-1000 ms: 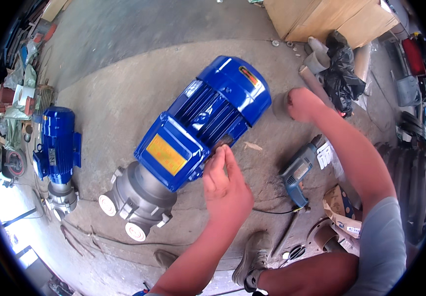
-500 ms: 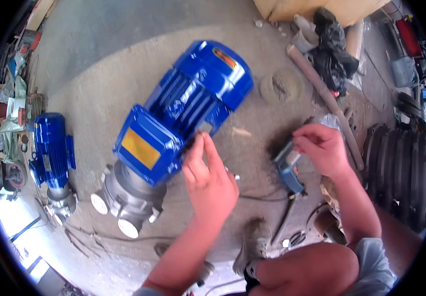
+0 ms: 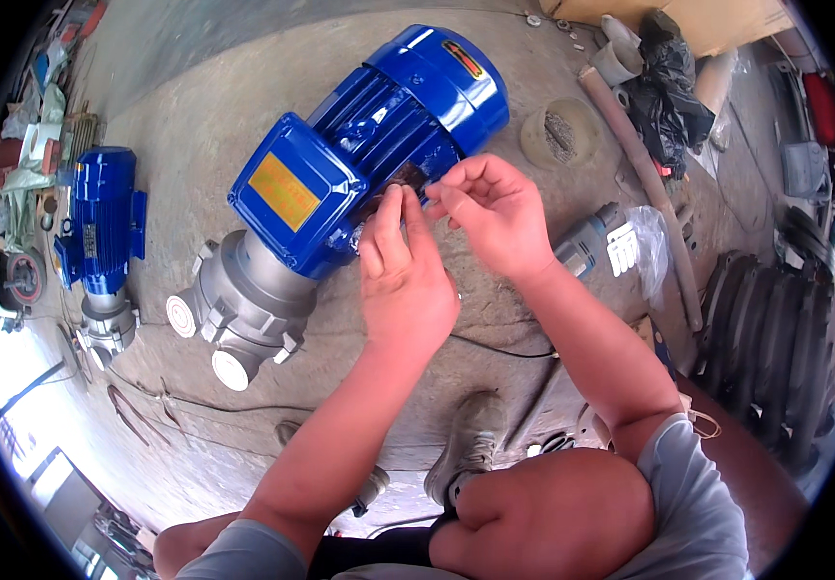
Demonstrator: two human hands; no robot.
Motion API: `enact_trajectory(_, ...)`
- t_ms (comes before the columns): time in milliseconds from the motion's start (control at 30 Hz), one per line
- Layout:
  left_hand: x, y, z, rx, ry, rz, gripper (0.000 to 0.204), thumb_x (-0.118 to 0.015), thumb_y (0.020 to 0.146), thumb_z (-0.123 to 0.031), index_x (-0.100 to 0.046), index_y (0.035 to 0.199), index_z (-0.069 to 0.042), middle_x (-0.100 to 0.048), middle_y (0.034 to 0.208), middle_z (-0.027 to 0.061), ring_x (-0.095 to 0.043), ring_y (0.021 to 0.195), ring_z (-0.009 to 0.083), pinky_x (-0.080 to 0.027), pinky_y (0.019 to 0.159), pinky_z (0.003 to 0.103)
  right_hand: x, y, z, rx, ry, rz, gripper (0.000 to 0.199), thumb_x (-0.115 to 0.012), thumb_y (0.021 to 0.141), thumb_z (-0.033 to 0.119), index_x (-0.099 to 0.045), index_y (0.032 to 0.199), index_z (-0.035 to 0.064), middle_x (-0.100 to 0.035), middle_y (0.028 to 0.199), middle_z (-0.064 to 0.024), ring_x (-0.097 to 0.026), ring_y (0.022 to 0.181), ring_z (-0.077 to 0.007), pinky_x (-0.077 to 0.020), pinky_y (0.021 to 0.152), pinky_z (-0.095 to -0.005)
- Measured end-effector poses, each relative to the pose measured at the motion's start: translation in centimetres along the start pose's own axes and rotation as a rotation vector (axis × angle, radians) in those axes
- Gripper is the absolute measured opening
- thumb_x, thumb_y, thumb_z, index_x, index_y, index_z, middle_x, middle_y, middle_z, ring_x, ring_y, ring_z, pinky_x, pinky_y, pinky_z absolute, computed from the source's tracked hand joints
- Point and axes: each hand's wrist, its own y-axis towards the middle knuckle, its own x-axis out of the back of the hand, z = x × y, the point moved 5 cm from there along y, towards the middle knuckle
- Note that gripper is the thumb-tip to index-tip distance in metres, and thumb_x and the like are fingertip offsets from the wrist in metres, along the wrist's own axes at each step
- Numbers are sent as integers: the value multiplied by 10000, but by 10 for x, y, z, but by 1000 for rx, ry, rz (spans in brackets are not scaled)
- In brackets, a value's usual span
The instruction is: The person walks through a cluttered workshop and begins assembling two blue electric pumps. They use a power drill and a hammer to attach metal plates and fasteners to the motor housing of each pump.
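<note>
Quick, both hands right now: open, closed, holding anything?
Left hand: fingers straight and together, tips pressed to the side of the big blue motor pump; grips nothing visible.
Right hand: fingertips pinched at the same spot; what they pinch cannot be told.

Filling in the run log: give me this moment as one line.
left hand: fingertips at side of large blue electric motor pump | right hand: pinching beside it, held item unclear | grey power tool: on concrete floor

Bright, even daylight over the concrete floor [image 3: 243, 106]; overexposed white glare at the lower left rim. Specular highlights on the blue motor [image 3: 379, 126]; soft shadows beneath it and the hands. Centre sharp; strong fisheye curvature, softened detail and a black vignette toward the edges.
</note>
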Motion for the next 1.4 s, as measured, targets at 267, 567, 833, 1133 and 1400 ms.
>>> enact_trajectory(267,-7,-2,3,-27,39,-21,830,-696,829,33,-429,1604,164,-369,1643,239,-430,1452,417,-408,1230,480,-2,13,5,297,-447,-84,102,-843,941,-29,-817,1025,23,-740,1081,-43,-725,894,-104,-615,796,-266)
enact_trajectory(567,-7,-2,6,-33,-7,-2,844,-694,821,5,-416,1596,188,-349,1670,257,-423,1440,413,-370,1257,481,-11,20,-3,298,-462,-71,132,-848,932,-39,-834,1051,16,-733,1119,-42,-732,922,-108,-623,812,-262)
enact_trajectory(833,-5,-1,5,-30,-14,-1,832,-684,826,9,-417,1593,191,-340,1667,256,-416,1440,414,-369,1260,477,-11,20,3,316,-519,-74,118,-847,931,-41,-832,1038,7,-745,1115,-50,-753,937,-118,-637,816,-267)
enact_trajectory(1133,-4,-1,5,-35,-10,-11,826,-677,831,13,-419,1598,184,-345,1660,248,-413,1444,411,-375,1257,469,-11,19,9,338,-571,-52,110,-842,932,-35,-837,1032,9,-759,1110,-64,-765,922,-131,-645,808,-275)
enact_trajectory(1400,-5,-2,6,-33,-9,-4,822,-676,837,13,-419,1598,184,-339,1669,243,-414,1440,405,-380,1252,464,-10,21,10,314,-554,-48,99,-846,927,-25,-844,1019,10,-772,1088,-74,-770,905,-136,-646,807,-281)
